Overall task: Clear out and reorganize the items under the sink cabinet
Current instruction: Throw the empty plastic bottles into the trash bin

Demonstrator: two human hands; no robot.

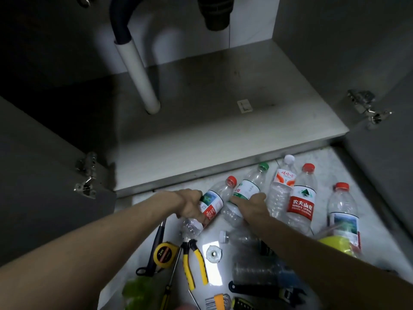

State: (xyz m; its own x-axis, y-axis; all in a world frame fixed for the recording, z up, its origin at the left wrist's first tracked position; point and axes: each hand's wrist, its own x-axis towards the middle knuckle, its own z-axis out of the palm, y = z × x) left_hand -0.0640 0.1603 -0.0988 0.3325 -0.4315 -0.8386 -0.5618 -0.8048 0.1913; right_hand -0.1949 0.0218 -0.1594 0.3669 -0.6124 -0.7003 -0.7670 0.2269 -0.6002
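Below the open doors, the cabinet floor (223, 121) lies bare around a white drain pipe (138, 70). On the pale tile floor (335, 159) in front, plastic bottles lie side by side. The left hand (192, 205) grips a red-capped bottle (215, 201), fingers curled round its label; the right hand (252, 203) holds a green-capped bottle (248, 189) just beside it. Nearer lie yellow-handled pliers (194, 262) and a yellow tape measure (165, 255).

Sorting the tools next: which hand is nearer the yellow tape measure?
Left. The left hand grips a red-capped bottle just above the tape measure; the right hand holds a green-capped bottle farther right.
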